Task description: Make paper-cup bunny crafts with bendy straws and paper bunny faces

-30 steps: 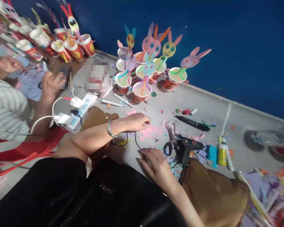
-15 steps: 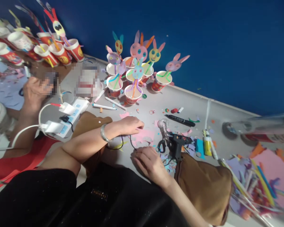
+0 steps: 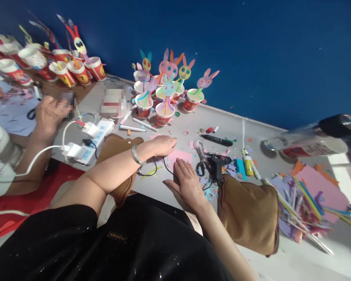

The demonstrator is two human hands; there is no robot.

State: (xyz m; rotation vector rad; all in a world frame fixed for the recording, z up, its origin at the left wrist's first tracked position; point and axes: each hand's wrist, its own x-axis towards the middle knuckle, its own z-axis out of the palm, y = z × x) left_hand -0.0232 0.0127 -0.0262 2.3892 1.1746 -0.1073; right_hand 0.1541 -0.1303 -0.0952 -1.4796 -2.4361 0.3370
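Note:
My left hand (image 3: 164,145), with a silver bangle (image 3: 137,155) at the wrist, is low over the table beside a pink paper piece (image 3: 179,157). Its fingers stretch to the right, palm down; the fingertips are partly hidden and nothing shows in them. Palm down, my right hand (image 3: 188,181) lies on the table with its thumb spread, just below the pink paper. A thin black cord (image 3: 167,167) runs between the two hands. Right of my right hand lie black-handled scissors (image 3: 200,168) and a black glue gun (image 3: 218,164).
Paper cups with rabbit-faced figures (image 3: 165,113) stand by the blue wall. A power strip (image 3: 98,136) lies left, near a co-worker's hand (image 3: 48,115). A black marker (image 3: 216,139), brown cloth pouch (image 3: 250,212), clear bottle (image 3: 301,142) and coloured craft strips (image 3: 305,207) lie right.
The view has shifted to the right, showing more of the bottle. My right hand has moved up toward the pink paper, its fingers now flatter. My left hand has lifted slightly away from the paper.

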